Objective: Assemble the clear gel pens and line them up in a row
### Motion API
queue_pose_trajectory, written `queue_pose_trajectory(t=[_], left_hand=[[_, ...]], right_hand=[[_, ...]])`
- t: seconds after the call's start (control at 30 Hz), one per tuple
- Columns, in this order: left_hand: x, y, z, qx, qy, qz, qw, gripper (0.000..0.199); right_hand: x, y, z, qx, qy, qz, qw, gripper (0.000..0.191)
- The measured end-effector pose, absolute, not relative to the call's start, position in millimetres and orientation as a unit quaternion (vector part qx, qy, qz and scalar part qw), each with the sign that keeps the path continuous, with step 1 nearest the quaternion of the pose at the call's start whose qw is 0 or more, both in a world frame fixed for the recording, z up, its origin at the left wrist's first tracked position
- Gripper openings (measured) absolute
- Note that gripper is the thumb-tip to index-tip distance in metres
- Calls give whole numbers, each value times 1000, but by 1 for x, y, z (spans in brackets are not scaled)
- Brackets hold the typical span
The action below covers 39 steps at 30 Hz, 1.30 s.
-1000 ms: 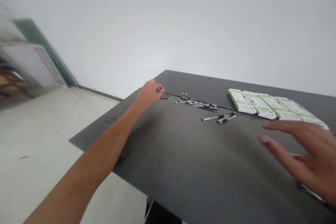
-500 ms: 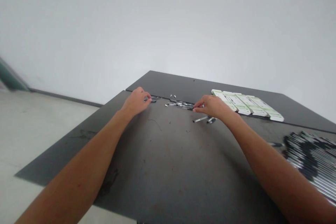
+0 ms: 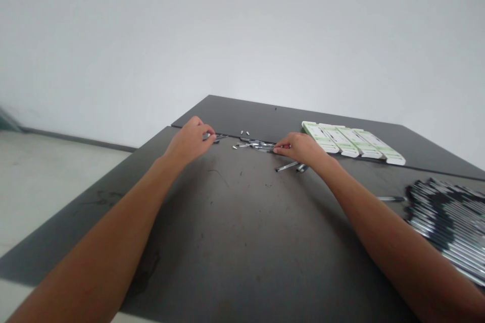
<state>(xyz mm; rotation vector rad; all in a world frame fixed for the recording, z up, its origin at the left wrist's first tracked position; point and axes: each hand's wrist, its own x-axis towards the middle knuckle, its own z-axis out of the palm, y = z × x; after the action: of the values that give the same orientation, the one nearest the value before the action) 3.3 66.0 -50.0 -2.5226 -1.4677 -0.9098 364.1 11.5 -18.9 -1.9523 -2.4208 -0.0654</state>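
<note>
My left hand (image 3: pixel 192 139) is over the far left part of the dark table, its thumb and fingertips brought together beside a few thin pen parts (image 3: pixel 223 136). Whatever those fingers pinch is too small to make out. My right hand (image 3: pixel 299 147) has its fingertips closed at the right end of a loose pile of silvery pen parts (image 3: pixel 252 145); a dark piece shows at the fingertips, but its hold is unclear. Just below this hand lie a clear pen (image 3: pixel 287 166) and a dark-ended one (image 3: pixel 302 168).
Flat green-and-white cartons (image 3: pixel 354 142) lie behind my right hand. Many pens (image 3: pixel 447 222) are lined up at the right edge, with one pen (image 3: pixel 392 199) beside them. Two small tips (image 3: pixel 244 132) lie on the rear table (image 3: pixel 261 116), against a white wall.
The whole view has shifted slightly, with the table appearing higher and further left. Both hands stay near the same pen parts, and their fingers look much as before.
</note>
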Motion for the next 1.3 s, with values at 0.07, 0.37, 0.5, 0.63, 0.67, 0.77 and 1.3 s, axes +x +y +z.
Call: queue_pose_trajectory(t=[0.07, 0.37, 0.5, 0.63, 0.67, 0.77, 1.3], left_hand=[[4, 65, -49, -824, -480, -299, 42, 29], [8, 61, -45, -832, -471, -292, 36, 30], [10, 59, -43, -834, -468, -289, 31, 29], [11, 59, -43, -836, -466, -288, 32, 29], [11, 59, -43, -836, -465, -288, 33, 29], [12, 60, -43, -840, -461, -285, 33, 30], [20, 51, -39, -842, -434, -319, 26, 30]], right_hand=[[365, 13, -20, -625, -780, -23, 13, 33], [366, 15, -24, -609, -791, -52, 24, 34], [366, 14, -26, -611, -788, -66, 25, 33], [366, 15, -28, -615, -785, -72, 19, 33], [367, 16, -28, -617, -784, -72, 18, 33], [368, 17, -30, -622, -780, -70, 12, 35], [367, 13, -22, -603, -793, -66, 56, 33]])
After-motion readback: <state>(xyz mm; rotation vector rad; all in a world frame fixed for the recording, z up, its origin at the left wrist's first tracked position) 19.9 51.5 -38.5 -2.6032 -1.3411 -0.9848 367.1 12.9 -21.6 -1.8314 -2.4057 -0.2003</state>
